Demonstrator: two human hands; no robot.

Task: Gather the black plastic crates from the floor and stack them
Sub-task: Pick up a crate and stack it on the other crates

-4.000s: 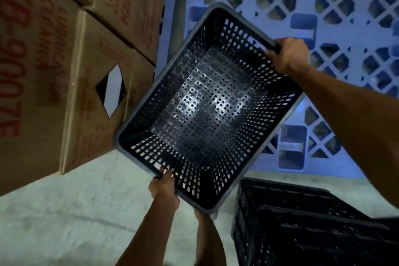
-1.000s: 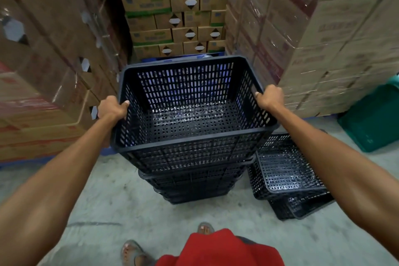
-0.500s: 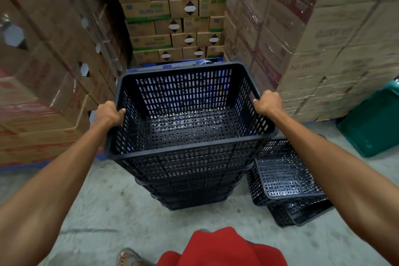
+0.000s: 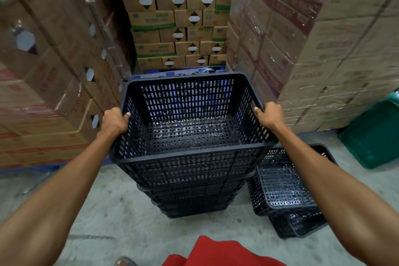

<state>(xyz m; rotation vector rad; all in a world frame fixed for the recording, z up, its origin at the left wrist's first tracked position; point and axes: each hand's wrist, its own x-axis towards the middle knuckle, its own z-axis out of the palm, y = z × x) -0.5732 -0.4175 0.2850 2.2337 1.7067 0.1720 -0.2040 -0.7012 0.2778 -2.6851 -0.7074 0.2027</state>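
Observation:
A black perforated plastic crate (image 4: 190, 127) sits uppermost on a stack of nested black crates (image 4: 192, 198) standing on the concrete floor in front of me. My left hand (image 4: 114, 120) grips its left rim and my right hand (image 4: 268, 114) grips its right rim. To the right of the stack, two more black crates (image 4: 282, 183) lie nested and skewed on the floor, partly hidden behind my right forearm.
Tall walls of cardboard boxes (image 4: 177, 19) close in at left, back and right, some shrink-wrapped. A blue pallet (image 4: 172, 71) shows behind the stack. A green crate (image 4: 373, 134) lies at the right edge. My red clothing (image 4: 216, 252) and a foot are at the bottom.
Four seconds ago I held the crate tilted up near a blue pallet. Now it rests level on top of the stack, lower than a second ago, both hands still on its rims.

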